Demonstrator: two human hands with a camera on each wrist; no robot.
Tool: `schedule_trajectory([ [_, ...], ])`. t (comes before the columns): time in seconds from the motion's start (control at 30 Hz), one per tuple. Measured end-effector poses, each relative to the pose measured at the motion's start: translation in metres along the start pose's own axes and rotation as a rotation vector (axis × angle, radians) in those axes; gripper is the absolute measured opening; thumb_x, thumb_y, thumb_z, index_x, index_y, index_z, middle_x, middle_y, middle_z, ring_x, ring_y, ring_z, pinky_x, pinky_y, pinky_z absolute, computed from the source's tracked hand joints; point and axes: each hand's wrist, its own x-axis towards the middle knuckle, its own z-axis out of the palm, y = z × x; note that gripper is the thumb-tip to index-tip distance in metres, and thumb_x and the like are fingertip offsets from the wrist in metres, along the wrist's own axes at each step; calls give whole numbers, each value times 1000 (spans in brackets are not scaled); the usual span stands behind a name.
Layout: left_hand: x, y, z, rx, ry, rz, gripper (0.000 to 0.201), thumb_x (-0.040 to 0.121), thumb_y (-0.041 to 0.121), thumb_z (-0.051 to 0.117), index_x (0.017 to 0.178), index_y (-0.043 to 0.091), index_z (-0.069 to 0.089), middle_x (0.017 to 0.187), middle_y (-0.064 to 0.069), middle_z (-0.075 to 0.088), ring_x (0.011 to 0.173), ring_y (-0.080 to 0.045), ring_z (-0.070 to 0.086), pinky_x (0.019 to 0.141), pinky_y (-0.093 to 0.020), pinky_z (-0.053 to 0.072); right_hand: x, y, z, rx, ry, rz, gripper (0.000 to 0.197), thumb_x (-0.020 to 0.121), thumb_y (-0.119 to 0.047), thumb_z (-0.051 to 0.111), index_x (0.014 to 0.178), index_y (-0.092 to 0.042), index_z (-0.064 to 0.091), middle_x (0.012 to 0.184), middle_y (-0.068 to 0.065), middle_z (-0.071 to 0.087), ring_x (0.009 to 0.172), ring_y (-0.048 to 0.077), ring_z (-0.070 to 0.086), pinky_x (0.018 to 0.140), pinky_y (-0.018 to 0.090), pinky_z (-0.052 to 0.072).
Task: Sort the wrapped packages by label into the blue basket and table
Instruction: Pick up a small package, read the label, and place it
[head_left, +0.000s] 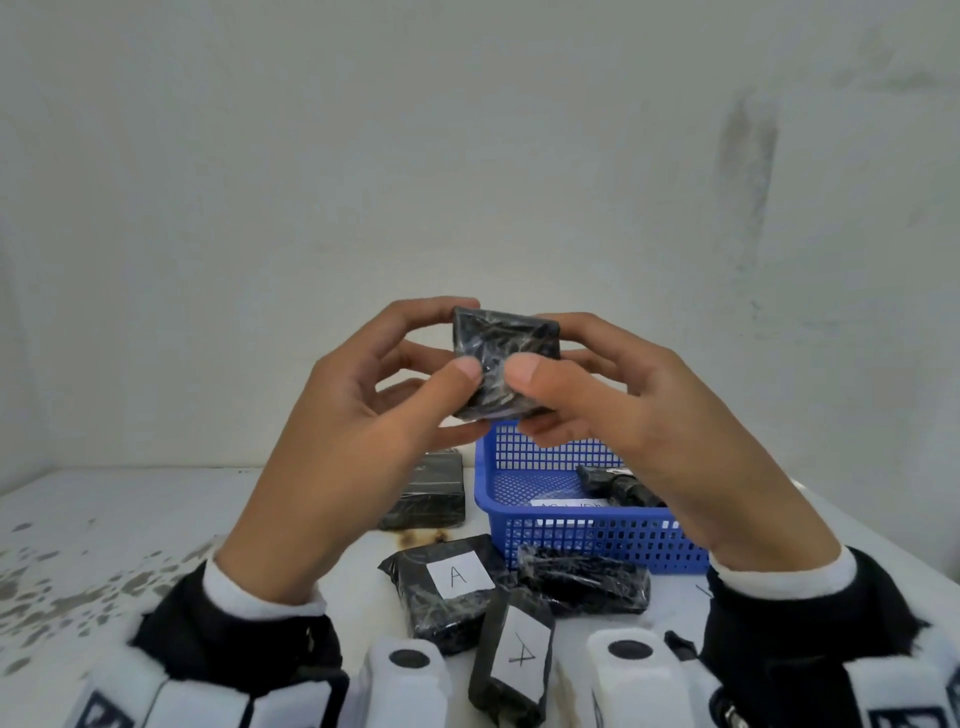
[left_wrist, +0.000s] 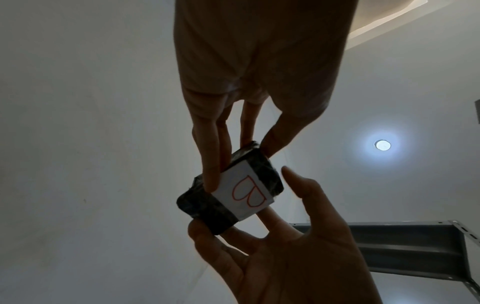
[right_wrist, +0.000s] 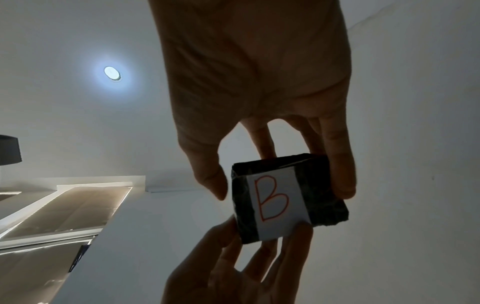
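Note:
I hold a small black wrapped package (head_left: 506, 364) up in front of me, above the blue basket (head_left: 597, 540). My left hand (head_left: 436, 364) pinches its left side and my right hand (head_left: 550, 374) pinches its right side, thumbs on the near face. The white label faces away from the head view. In both wrist views the package (left_wrist: 233, 191) (right_wrist: 285, 197) shows a red letter B. Two packages marked A (head_left: 457, 577) (head_left: 519, 654) lie on the white table (head_left: 130, 519) near me.
A black package with no label showing (head_left: 584, 579) lies against the basket's front wall. Another black package (head_left: 423, 493) sits left of the basket. Inside the basket lie a dark package (head_left: 618, 486) and a white label (head_left: 569, 503). A white wall stands close behind the table.

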Motion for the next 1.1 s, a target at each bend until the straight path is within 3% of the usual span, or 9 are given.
schedule_trajectory([
  [0.2, -1, 0, 3, 18, 23, 25, 32, 72, 31, 65, 103, 22, 69, 78, -8, 70, 78, -18, 73, 71, -37, 62, -1, -3, 0, -23, 28, -14, 31, 75, -55, 75, 103, -43, 71, 104, -10, 73, 84, 34, 72, 88, 51, 57],
  [0.4, 0, -2, 1, 17, 50, 28, 22, 78, 30, 76, 95, 19, 67, 75, -5, 71, 78, -20, 74, 69, -37, 62, -2, -4, 3, -31, 46, -24, 40, 69, -64, 68, 104, -45, 70, 107, -13, 72, 85, 27, 73, 86, 48, 59],
  [0.53, 0, 1, -1, 10, 21, -42, 37, 76, 50, 70, 92, 17, 67, 84, -4, 74, 82, -22, 74, 69, -31, 60, -3, -3, -4, 24, 0, -11, 30, 81, -36, 77, 110, -43, 70, 110, -16, 73, 85, 22, 75, 86, 39, 59],
  [0.6, 1, 1, -1, -9, 25, -103, 37, 79, 50, 69, 96, 17, 65, 84, -2, 74, 84, -24, 73, 71, -33, 61, -4, -2, -7, 26, -36, -27, 43, 81, -25, 78, 116, -45, 66, 116, -20, 70, 96, 14, 73, 92, 32, 55],
  [0.73, 1, 1, 1, -145, -24, -258, 40, 75, 43, 60, 101, 12, 55, 86, -6, 73, 86, -34, 71, 75, -42, 61, -4, -2, -2, 52, -75, -57, 61, 83, -12, 79, 128, -43, 56, 134, -25, 58, 115, 9, 66, 100, 36, 53],
  [0.83, 2, 2, 0, -280, -14, -289, 52, 72, 31, 63, 109, -5, 56, 91, -17, 69, 84, -35, 67, 73, -45, 61, -3, -1, 1, 90, -89, -66, 60, 77, -23, 80, 128, -44, 56, 135, -16, 58, 119, 9, 63, 100, 35, 53],
  [0.93, 2, 2, -3, -215, 10, -223, 39, 72, 31, 65, 98, 3, 57, 86, -12, 72, 85, -31, 69, 83, -42, 60, -4, -5, 0, 85, -78, -71, 53, 75, -47, 77, 124, -52, 58, 130, -11, 63, 105, 13, 71, 91, 30, 54],
  [1.0, 2, 2, -3, -160, 23, -190, 31, 72, 29, 66, 92, 7, 58, 85, -13, 73, 82, -26, 70, 82, -37, 60, -6, -8, -1, 48, -40, -64, 51, 83, -38, 79, 124, -56, 55, 123, -10, 66, 87, 13, 75, 79, 21, 56],
  [1.1, 2, 1, -2, -102, 31, -155, 27, 70, 26, 67, 86, 5, 60, 89, -16, 71, 75, -21, 69, 77, -31, 61, -6, -6, -2, 39, -6, -45, 66, 83, -22, 76, 132, -55, 47, 118, -8, 68, 83, 13, 75, 82, 25, 56],
])
